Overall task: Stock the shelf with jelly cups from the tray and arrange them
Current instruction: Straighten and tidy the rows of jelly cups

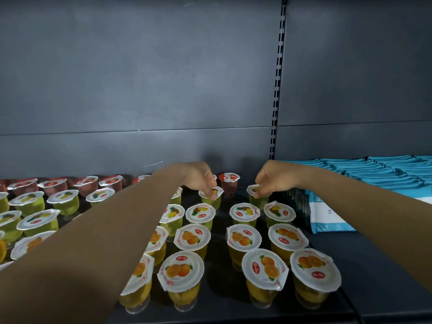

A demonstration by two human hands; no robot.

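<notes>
You are in the placing step: both arms reach to the back of the shelf (374, 258), each hand setting a green jelly cup into the pineapple rows. Your left hand (198, 177) has its fingers (211, 194) pinched on the lid rim of one green cup (211, 198), just in front of a lone red cup (229, 183). Your right hand (272, 176) pinches the lid edge of another green cup (257, 197), close beside the stacked blue packets (383, 174). Both cups appear to sit at or near the shelf, though their bases are hidden. Orange-lidded cups (265, 268) fill the front rows. The tray is out of view. Next, you likely need to release, then square both cups with the rows ahead.
</notes>
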